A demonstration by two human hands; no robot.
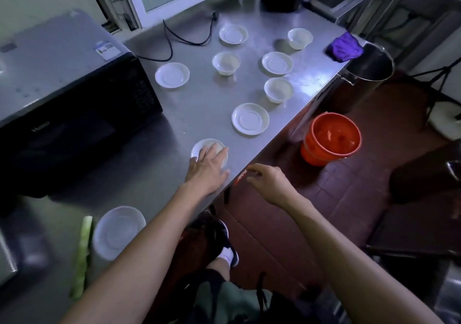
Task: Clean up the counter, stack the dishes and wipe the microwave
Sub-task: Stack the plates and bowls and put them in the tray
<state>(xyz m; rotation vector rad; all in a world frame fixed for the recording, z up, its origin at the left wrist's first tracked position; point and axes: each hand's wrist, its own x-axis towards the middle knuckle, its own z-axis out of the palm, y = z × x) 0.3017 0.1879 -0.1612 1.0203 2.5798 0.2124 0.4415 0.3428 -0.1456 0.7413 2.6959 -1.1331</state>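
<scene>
From my feed, l→r, all ref'd to the microwave [62, 94]. It sits far left on the steel counter [199, 104], not wiped yet by the look of it. Near plate [117, 231] lies in front of its near corner, green strip [82, 256] just beside it.

Left hand [207, 169] is right of the microwave door, fingers spread fairly flat over the nearest small dish [208, 149], touching its top; can't tell if thumb hooks the rim. Dish lies under and just ahead of the fingertips, round so no long axis.

Other plates and bowls are scattered further right/back, nothing stacked.

Right hand [267, 181] hangs off the counter edge, fingers loosely curled, holding nothing. Left is nearer. I reckon next is grip + lift.
</scene>
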